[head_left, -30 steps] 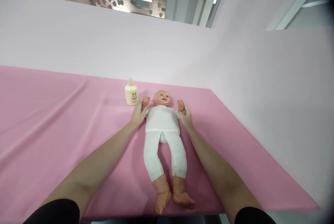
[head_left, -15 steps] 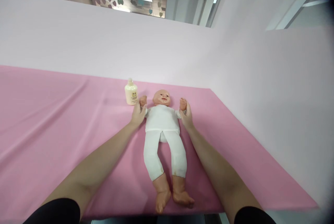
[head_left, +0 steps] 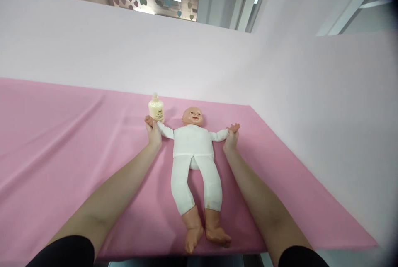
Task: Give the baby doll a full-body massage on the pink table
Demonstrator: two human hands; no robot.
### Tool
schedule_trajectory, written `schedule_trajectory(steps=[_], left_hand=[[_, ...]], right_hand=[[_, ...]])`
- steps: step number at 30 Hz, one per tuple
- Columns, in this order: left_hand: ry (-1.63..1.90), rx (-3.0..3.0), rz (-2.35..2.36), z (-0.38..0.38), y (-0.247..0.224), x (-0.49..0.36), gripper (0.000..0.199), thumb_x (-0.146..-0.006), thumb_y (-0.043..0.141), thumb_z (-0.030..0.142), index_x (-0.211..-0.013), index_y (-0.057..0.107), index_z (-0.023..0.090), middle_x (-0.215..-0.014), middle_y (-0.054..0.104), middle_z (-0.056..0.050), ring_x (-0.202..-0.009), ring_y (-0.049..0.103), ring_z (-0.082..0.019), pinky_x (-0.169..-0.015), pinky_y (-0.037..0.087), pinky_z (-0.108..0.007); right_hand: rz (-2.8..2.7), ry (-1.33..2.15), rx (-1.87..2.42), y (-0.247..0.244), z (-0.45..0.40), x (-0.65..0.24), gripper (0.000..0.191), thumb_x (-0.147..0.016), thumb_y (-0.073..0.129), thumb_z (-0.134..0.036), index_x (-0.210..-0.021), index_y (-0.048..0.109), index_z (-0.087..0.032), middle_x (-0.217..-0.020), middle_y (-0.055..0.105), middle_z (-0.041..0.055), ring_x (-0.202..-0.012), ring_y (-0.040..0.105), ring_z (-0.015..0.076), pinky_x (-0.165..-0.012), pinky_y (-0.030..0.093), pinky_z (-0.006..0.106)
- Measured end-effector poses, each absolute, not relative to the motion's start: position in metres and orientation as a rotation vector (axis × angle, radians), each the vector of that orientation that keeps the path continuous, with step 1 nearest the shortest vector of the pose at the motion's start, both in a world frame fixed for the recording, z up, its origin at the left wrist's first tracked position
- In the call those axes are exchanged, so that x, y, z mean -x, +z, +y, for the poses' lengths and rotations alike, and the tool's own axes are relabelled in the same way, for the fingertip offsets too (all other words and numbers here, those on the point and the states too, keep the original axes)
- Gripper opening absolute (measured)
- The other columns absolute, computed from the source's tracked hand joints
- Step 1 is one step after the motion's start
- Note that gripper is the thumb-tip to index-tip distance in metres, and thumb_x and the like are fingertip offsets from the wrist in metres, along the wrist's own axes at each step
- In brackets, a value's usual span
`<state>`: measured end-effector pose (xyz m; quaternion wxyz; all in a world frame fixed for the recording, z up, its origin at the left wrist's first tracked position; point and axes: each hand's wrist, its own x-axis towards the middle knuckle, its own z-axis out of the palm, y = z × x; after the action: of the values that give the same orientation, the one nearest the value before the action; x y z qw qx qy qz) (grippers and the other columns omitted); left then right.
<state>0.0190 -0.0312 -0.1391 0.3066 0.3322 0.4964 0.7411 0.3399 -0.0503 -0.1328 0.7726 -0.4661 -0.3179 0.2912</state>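
Cloth (head_left: 62,142) of pink covers the table, with pale walls behind and to the right. One cream bottle (head_left: 156,108) stands upright near the back edge, capped, its contents unseen; it sits just behind the left hand (head_left: 153,133). One doll (head_left: 194,163) lies face up in the middle of the cloth, in white top and leggings, feet toward the near edge, both arms spread out sideways. The left hand is closed around the doll's wrist beside the bottle. The right hand (head_left: 230,139) grips the doll's other wrist, well clear of the bottle. Two bare forearms flank the doll's body.
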Motion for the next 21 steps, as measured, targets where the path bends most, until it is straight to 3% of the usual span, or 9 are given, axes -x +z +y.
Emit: schedule_trajectory(steps=[6,11,14,17,21], left_hand=[[1.795,-1.584,1.204,-0.051,-0.12,-0.032,0.045,-0.088,0.052,0.036,-0.131,0.045,0.023,-0.131,0.054,-0.009,-0.117,0.054,-0.022,-0.1,0.043,-0.037],[1.283,-2.363,1.139,-0.065,-0.112,-0.046,0.041,-0.088,0.052,0.032,-0.128,0.053,0.021,-0.125,0.059,-0.008,-0.116,0.053,-0.025,-0.102,0.039,-0.044],[1.105,-2.54,1.13,-0.07,-0.109,-0.053,0.038,-0.09,0.048,0.029,-0.127,0.054,0.021,-0.129,0.058,-0.007,-0.119,0.051,-0.024,-0.103,0.037,-0.043],[1.185,-2.466,1.198,-0.072,-0.107,-0.055,0.04,-0.089,0.051,0.03,-0.127,0.054,0.02,-0.122,0.061,-0.008,-0.113,0.054,-0.025,-0.1,0.04,-0.044],[1.583,-2.027,1.193,-0.069,-0.109,-0.049,0.042,-0.088,0.052,0.032,-0.128,0.049,0.022,-0.123,0.059,-0.009,-0.115,0.054,-0.024,-0.102,0.04,-0.042]], right_hand=[[-1.234,0.488,0.88,-0.113,-0.072,-0.315,0.059,-0.072,0.045,-0.014,-0.131,0.044,-0.019,-0.136,0.05,0.0081,-0.126,0.047,0.0182,-0.11,0.034,0.039],[-1.778,0.292,0.968,-0.114,-0.082,-0.303,0.062,-0.068,0.046,-0.008,-0.128,0.052,-0.024,-0.127,0.057,0.0046,-0.12,0.05,0.0213,-0.108,0.036,0.043],[-1.994,0.197,0.99,-0.115,-0.083,-0.302,0.063,-0.066,0.046,-0.005,-0.125,0.057,-0.025,-0.123,0.06,0.0039,-0.115,0.052,0.0226,-0.106,0.037,0.044],[-1.919,0.233,0.986,-0.116,-0.082,-0.302,0.062,-0.067,0.047,-0.007,-0.126,0.056,-0.025,-0.123,0.06,0.0039,-0.115,0.052,0.0222,-0.106,0.037,0.043],[-1.562,0.463,0.924,-0.114,-0.08,-0.303,0.062,-0.07,0.05,-0.011,-0.131,0.048,-0.023,-0.133,0.054,0.0048,-0.125,0.047,0.0197,-0.111,0.033,0.04]])
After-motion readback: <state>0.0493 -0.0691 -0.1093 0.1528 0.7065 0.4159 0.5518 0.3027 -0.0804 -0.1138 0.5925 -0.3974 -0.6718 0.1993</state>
